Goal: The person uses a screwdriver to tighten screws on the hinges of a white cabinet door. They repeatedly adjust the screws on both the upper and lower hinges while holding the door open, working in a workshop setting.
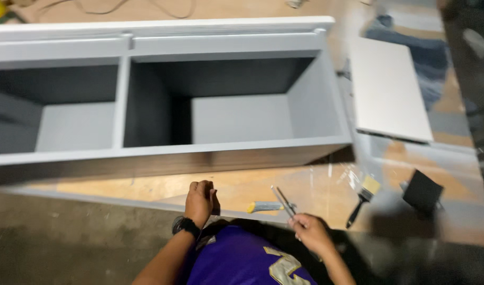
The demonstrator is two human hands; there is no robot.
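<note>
1. two-bay grey painted wooden cabinet (163, 95) lies open side up on the floor; judged heavy, rigid.
2. left hand (200, 200) is fisted, empty.
3. right hand (310, 232) clamps a thin, stiff metal rod (283, 200) by its lower end.

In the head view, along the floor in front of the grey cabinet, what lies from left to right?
Left hand → yellow-handled tool → right hand holding a thin metal tool → paintbrush → black block.

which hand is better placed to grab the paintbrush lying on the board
Right, probably. The paintbrush lies just beyond the right hand, though that hand holds a thin metal tool. The left hand is fisted farther off.
</note>
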